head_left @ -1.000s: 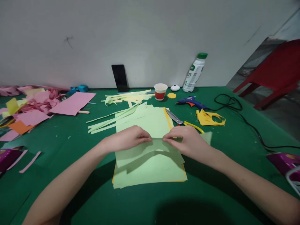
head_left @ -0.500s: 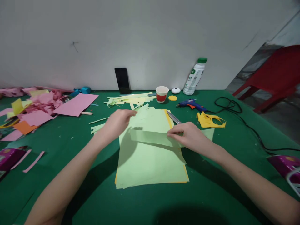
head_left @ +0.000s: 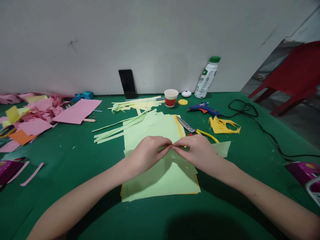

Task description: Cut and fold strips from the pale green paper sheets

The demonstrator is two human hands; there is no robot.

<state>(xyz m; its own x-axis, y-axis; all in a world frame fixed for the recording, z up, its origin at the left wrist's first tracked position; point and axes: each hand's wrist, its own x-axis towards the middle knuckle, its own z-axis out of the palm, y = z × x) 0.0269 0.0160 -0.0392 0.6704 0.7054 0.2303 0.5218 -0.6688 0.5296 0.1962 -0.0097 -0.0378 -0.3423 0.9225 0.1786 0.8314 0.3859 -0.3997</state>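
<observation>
My left hand and my right hand meet over a stack of light green paper sheets, fingertips pinched and touching. A wide light green paper strip runs behind my right hand and sticks out to its right. Both pinches are on this strip, though the fingers hide the exact grip. Yellow-orange sheet edges show under the stack. Scissors with yellow handles lie open-bladed or closed, I cannot tell, just beyond my right hand. Narrow green paper strips lie at the stack's upper left.
At the back stand a phone, a red-and-white paper cup and a white bottle. A blue glue gun with a black cord lies right, near a yellow paper scrap. Pink paper scraps pile up at left.
My left hand has come down and right from the top of the stack to meet my right hand. It now pinches at the strip. My right hand has shifted slightly left and down.
</observation>
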